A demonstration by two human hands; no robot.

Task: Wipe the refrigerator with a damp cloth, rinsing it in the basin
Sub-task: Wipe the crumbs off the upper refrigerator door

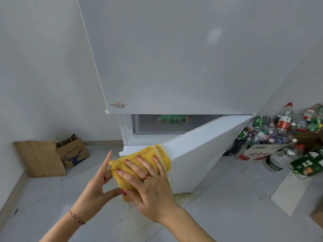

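The white refrigerator fills the upper middle. Its lower door stands swung open, showing a frosted drawer inside. A folded yellow cloth is held in front of the lower door's near edge. My right hand lies over the cloth with fingers spread along it and the thumb tucked at its lower corner. My left hand holds the cloth's left edge between bent fingers and thumb tip, index finger pointing up. No basin is in view.
Two brown paper bags lean against the wall at the left. A heap of plastic bottles, cans and cartons lies on the floor at the right. Grey floor tiles stretch below my hands.
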